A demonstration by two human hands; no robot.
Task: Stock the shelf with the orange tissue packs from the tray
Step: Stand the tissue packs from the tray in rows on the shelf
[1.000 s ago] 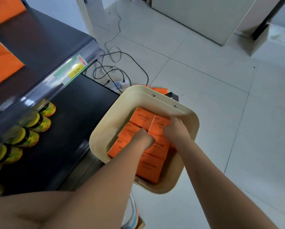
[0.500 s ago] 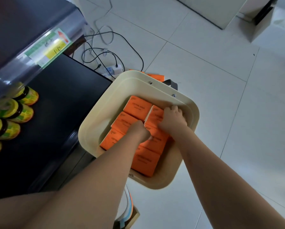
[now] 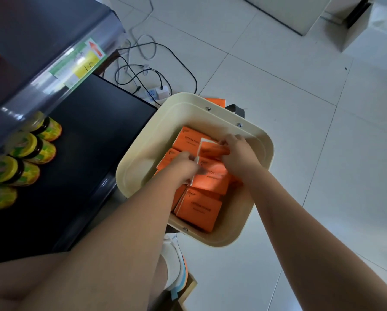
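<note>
A cream tray (image 3: 143,158) stands beside the dark shelf (image 3: 87,131) and holds several orange tissue packs (image 3: 199,209). Both my hands are down inside it. My right hand (image 3: 239,153) grips an orange pack (image 3: 212,150) tipped up on its edge near the tray's far side. My left hand (image 3: 183,164) closes on the white left edge of a lifted pack (image 3: 210,178) in the middle. Other packs lie flat under and around them, partly hidden by my forearms.
Yellow-lidded jars (image 3: 28,151) line the lower shelf at left. A price label (image 3: 80,61) sits on the upper shelf rail. Cables and a power strip (image 3: 156,93) lie on the tiled floor behind the tray. One orange pack (image 3: 217,101) pokes out past the tray.
The view has tilted down and drifted right. My hands went from resting on the flat packs to lifting them: one pack now stands on edge and another is raised.
</note>
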